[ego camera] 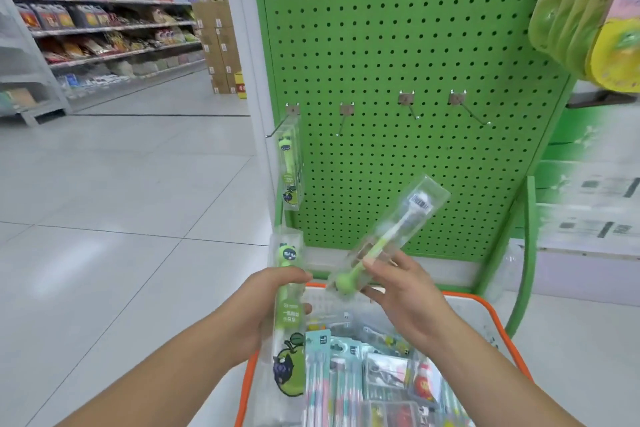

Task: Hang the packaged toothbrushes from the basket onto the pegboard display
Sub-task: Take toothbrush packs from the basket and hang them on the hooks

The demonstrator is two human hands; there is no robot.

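Note:
My left hand [263,305] grips an upright clear-boxed green toothbrush [289,308] around its middle. My right hand [403,291] pinches a second clear-boxed green toothbrush [388,236], tilted up to the right in front of the green pegboard [415,45]. One packaged toothbrush [291,163] hangs on the leftmost hook [277,126]. Three bare hooks [343,121] [412,109] [472,113] stick out to its right. The orange-rimmed white basket [491,319] lies below my hands with several packaged toothbrushes [346,374] inside.
Green and yellow packages [588,10] hang at the pegboard's upper right. A green frame post [526,253] stands right of the board. Stocked store shelves [104,17] and stacked cardboard boxes [218,45] line the tiled aisle [121,201] on the left.

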